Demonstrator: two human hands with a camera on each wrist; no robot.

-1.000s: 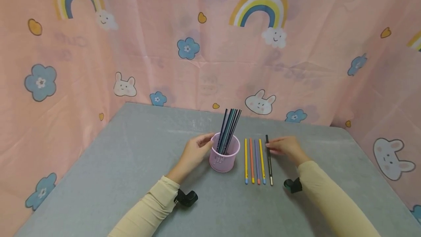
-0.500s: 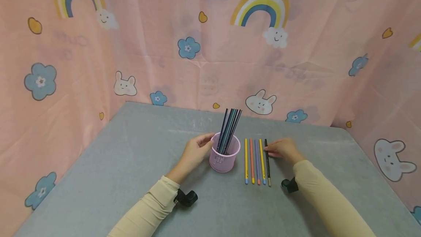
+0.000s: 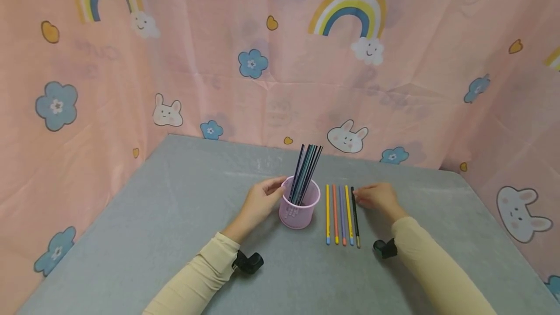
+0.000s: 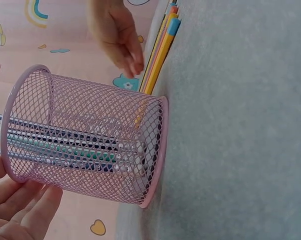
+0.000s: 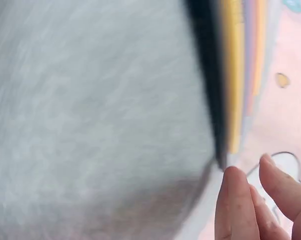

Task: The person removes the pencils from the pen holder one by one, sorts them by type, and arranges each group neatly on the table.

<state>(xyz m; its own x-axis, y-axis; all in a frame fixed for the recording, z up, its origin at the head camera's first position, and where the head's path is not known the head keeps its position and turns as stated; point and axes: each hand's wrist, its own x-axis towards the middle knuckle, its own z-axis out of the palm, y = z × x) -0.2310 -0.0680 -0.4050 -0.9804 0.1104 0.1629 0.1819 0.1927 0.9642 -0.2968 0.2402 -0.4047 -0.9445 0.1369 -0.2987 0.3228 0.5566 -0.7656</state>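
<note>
Left fingers (image 4: 39, 214) holding cup (image 3: 296, 218), right fingers (image 5: 239, 200) parted beside black pencil (image 3: 356, 220)

Mesh cup (image 3: 295, 218) — pinkish lilac, diamond grid; sticks (image 3: 305, 175) inside — navy, black, green. Yellow pencils (image 3: 327, 214) x2 w/ lt-blue ends; orange pencil (image 3: 335, 214), yellow end; purple pencil (image 3: 342, 214), orange end; black pencil (image 3: 356, 220), pale end. Table (image 3: 144, 237) grey, sleeves (image 3: 203, 271) cream, cloth (image 3: 302, 96) pink w/ rainbows (image 3: 318, 26), blue flowers (image 3: 65, 103), white bunnies (image 3: 347, 140), amber hearts (image 3: 272, 23).

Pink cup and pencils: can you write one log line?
left hand: holds pink cup | right hand: beside black pencil | cup: upright, dark sticks inside | other pencils: four, lying alongside
</note>
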